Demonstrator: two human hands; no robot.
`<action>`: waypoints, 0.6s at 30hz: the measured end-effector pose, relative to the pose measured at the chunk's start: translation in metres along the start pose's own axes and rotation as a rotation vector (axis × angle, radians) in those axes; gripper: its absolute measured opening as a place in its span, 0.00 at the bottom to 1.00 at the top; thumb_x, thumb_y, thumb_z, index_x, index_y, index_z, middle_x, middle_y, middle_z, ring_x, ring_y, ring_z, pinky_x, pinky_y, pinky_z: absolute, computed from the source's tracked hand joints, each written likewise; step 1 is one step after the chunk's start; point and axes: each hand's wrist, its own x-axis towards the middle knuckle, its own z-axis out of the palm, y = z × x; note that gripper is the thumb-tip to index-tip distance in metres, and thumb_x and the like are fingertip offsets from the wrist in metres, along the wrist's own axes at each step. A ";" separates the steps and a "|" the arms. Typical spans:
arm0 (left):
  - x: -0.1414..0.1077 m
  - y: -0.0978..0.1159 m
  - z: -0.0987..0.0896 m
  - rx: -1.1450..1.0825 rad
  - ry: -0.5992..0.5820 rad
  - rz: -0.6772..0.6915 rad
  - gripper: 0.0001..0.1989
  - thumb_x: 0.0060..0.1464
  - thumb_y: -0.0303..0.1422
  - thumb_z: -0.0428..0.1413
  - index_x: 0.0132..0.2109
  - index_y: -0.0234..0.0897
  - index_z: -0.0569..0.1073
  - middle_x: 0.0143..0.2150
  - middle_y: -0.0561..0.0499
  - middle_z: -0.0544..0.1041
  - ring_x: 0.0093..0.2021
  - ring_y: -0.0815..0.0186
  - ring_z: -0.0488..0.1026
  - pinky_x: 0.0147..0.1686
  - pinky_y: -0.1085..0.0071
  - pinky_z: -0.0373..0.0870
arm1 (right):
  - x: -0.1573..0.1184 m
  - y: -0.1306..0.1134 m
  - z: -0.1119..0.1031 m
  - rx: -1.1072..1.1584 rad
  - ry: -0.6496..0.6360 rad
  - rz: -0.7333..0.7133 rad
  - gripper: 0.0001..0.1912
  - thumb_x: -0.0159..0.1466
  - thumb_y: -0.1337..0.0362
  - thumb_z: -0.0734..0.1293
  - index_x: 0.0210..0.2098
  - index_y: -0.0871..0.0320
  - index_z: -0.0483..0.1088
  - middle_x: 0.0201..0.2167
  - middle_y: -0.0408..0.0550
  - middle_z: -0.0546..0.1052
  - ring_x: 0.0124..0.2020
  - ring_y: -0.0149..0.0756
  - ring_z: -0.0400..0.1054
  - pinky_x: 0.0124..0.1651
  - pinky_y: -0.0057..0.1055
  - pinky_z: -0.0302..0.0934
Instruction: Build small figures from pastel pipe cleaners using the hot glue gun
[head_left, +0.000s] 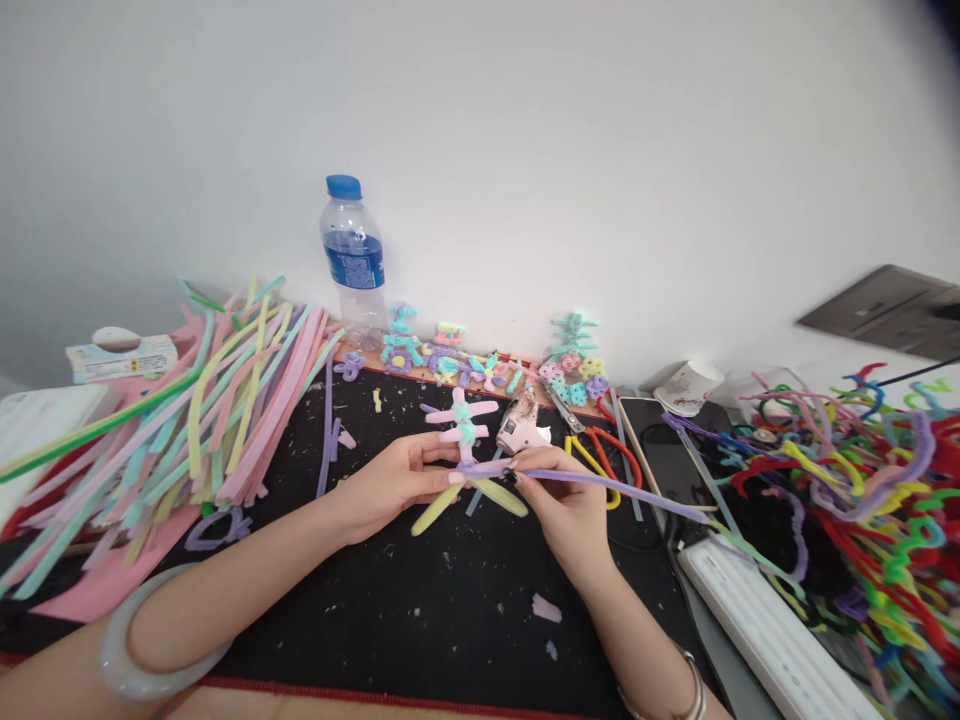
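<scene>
Over the black mat, my left hand (409, 485) pinches a small pipe-cleaner figure (466, 425) at its middle. The figure has pink crosspieces, teal wraps and two yellow strips spreading downward. A long purple pipe cleaner (630, 487) runs from the figure's middle out to the right. My right hand (566, 505) is closed on this strand close to the figure, thumb against fingers. A pink hot glue gun (521, 420) lies just behind my right hand. Scissors with red and yellow handles (600, 450) rest beside it.
Bundled pastel pipe cleaners (255, 400) lie left, tangled colourful ones (877, 500) right. A water bottle (352, 260) stands by the wall beside several finished pipe-cleaner pieces (487, 370). A phone (675, 465), paper cup (688, 387) and white power strip (772, 630) sit right on or near the mat (390, 620).
</scene>
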 end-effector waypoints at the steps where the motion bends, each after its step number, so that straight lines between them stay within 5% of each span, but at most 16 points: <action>1: 0.000 -0.001 -0.001 0.038 -0.003 0.015 0.18 0.50 0.27 0.60 0.50 0.36 0.72 0.50 0.44 0.75 0.49 0.58 0.72 0.45 0.68 0.65 | 0.000 0.001 -0.001 -0.002 0.006 0.001 0.06 0.58 0.71 0.68 0.30 0.53 0.73 0.30 0.43 0.75 0.34 0.32 0.69 0.36 0.28 0.63; 8: -0.001 -0.004 -0.001 0.059 -0.060 0.022 0.26 0.50 0.26 0.60 0.56 0.39 0.64 0.47 0.47 0.74 0.47 0.60 0.71 0.44 0.67 0.66 | 0.003 0.003 -0.004 0.031 0.016 0.010 0.05 0.58 0.71 0.68 0.30 0.53 0.73 0.30 0.43 0.75 0.34 0.32 0.69 0.37 0.28 0.63; 18: 0.005 -0.012 -0.003 0.110 0.014 0.087 0.20 0.48 0.27 0.61 0.49 0.36 0.67 0.42 0.49 0.73 0.43 0.62 0.73 0.47 0.64 0.66 | 0.001 -0.007 0.002 -0.067 -0.198 -0.117 0.07 0.58 0.74 0.67 0.30 0.55 0.73 0.33 0.47 0.77 0.36 0.37 0.70 0.41 0.37 0.63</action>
